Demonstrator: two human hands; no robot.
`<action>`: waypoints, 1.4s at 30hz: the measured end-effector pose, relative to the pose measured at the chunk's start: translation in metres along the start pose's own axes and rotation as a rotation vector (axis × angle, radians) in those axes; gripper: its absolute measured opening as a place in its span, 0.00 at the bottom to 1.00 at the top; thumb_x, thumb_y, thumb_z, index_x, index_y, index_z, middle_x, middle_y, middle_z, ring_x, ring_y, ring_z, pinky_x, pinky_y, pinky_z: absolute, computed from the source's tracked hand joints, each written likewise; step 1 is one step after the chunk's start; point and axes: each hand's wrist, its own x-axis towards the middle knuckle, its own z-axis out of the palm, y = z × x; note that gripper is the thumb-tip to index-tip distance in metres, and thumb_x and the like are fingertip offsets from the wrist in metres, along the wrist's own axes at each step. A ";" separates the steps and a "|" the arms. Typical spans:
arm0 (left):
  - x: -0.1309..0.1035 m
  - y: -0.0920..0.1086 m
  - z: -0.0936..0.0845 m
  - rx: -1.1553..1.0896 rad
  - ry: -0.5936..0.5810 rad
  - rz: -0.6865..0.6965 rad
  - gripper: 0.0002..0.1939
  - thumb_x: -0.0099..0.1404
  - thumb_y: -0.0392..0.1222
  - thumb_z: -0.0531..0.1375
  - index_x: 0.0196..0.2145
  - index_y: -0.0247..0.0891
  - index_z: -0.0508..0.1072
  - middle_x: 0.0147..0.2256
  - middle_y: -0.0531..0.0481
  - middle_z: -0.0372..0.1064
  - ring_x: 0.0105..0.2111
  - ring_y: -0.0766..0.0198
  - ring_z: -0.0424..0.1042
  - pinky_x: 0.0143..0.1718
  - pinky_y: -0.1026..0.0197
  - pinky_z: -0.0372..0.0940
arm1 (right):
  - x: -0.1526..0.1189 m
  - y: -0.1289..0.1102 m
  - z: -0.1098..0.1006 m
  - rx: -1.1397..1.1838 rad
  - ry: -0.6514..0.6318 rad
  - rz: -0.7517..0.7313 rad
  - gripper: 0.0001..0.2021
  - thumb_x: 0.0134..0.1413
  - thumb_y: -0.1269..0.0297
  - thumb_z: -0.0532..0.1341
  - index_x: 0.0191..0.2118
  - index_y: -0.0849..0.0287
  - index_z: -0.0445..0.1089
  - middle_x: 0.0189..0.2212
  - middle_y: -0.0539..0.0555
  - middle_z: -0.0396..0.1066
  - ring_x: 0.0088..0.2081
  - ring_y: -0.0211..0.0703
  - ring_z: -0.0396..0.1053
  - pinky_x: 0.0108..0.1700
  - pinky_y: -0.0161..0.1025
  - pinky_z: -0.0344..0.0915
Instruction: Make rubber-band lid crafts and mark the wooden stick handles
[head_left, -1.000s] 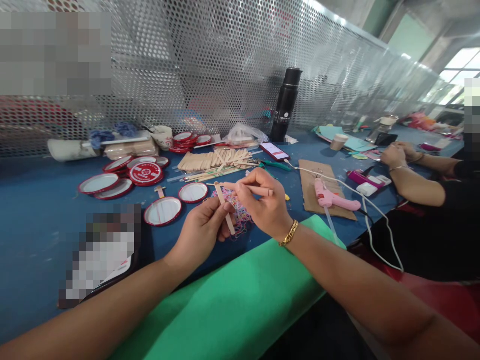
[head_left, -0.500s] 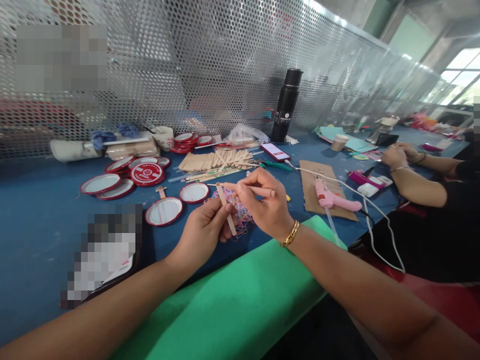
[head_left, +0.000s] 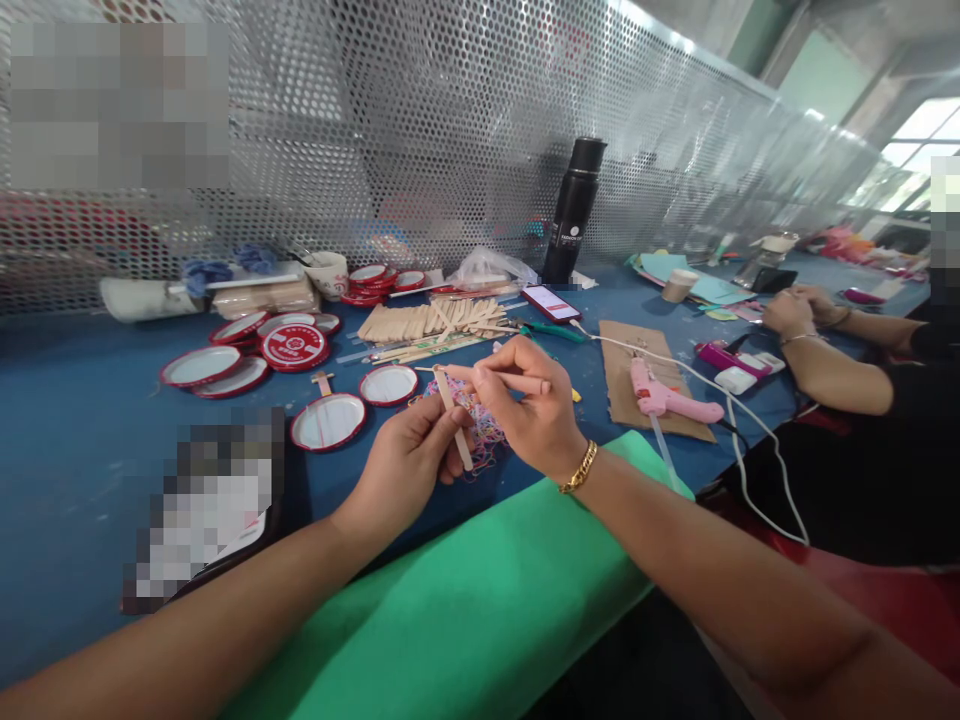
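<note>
Between the thumb and fingers of my left hand [head_left: 416, 445] is a flat wooden stick [head_left: 454, 420], tilted, its upper end free. My right hand [head_left: 529, 405] grips a pinkish pen-like tool [head_left: 525, 382], whose thin tip reaches the top end of the stick. Beneath both hands lies a tangle of multicoloured threads [head_left: 489, 432], partly hidden by the fingers. Two red-rimmed lids, one nearer [head_left: 328, 422] and one farther [head_left: 388, 385], rest left of the threads. Behind the hands is a pile of wooden sticks [head_left: 427, 320].
More red-rimmed lids [head_left: 201, 367] lie at the left. A black bottle [head_left: 576, 215] stands by the mesh wall beside a phone [head_left: 551, 303]. A pink glue gun [head_left: 664, 395] rests on cardboard [head_left: 615, 350], with a white cable [head_left: 739, 440]. Another person's hands [head_left: 795, 310] are at the right.
</note>
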 end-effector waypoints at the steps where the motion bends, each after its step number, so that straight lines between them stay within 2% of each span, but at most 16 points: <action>1: 0.000 0.000 0.000 0.001 0.000 0.005 0.12 0.69 0.47 0.57 0.30 0.38 0.69 0.17 0.57 0.65 0.16 0.69 0.62 0.17 0.69 0.59 | 0.000 0.000 0.000 -0.008 -0.003 -0.009 0.07 0.61 0.69 0.61 0.30 0.55 0.68 0.26 0.47 0.70 0.29 0.37 0.68 0.33 0.37 0.65; 7: 0.000 0.000 0.000 -0.003 -0.009 0.002 0.14 0.69 0.48 0.57 0.28 0.38 0.69 0.17 0.56 0.65 0.16 0.70 0.62 0.17 0.69 0.59 | 0.000 0.001 0.000 0.040 0.005 0.033 0.07 0.62 0.69 0.60 0.31 0.56 0.68 0.27 0.47 0.71 0.29 0.37 0.72 0.33 0.37 0.67; 11: 0.000 -0.001 0.000 -0.005 -0.005 0.006 0.12 0.69 0.47 0.57 0.30 0.38 0.69 0.17 0.57 0.65 0.16 0.70 0.62 0.17 0.69 0.59 | 0.001 0.000 0.000 -0.011 -0.001 -0.019 0.07 0.61 0.69 0.61 0.30 0.56 0.68 0.26 0.47 0.70 0.29 0.37 0.69 0.33 0.37 0.66; 16: 0.000 -0.001 0.000 0.002 -0.011 -0.001 0.13 0.69 0.47 0.57 0.29 0.38 0.69 0.17 0.57 0.65 0.16 0.70 0.62 0.17 0.70 0.59 | 0.000 0.001 0.000 0.003 -0.002 0.031 0.07 0.63 0.68 0.60 0.31 0.55 0.68 0.27 0.48 0.71 0.30 0.38 0.71 0.34 0.37 0.67; 31: 0.000 0.000 -0.001 0.000 -0.007 -0.004 0.12 0.68 0.46 0.57 0.29 0.38 0.69 0.17 0.57 0.65 0.16 0.70 0.62 0.17 0.69 0.59 | 0.001 0.000 0.000 0.012 -0.016 0.028 0.07 0.62 0.69 0.61 0.31 0.56 0.67 0.26 0.47 0.71 0.29 0.36 0.71 0.33 0.36 0.66; 42: 0.000 0.002 0.000 -0.021 0.004 -0.010 0.14 0.67 0.50 0.59 0.28 0.38 0.69 0.17 0.57 0.65 0.15 0.70 0.62 0.17 0.69 0.58 | 0.001 0.000 0.000 0.009 -0.011 0.036 0.07 0.62 0.67 0.61 0.31 0.55 0.67 0.26 0.47 0.72 0.30 0.37 0.72 0.33 0.37 0.68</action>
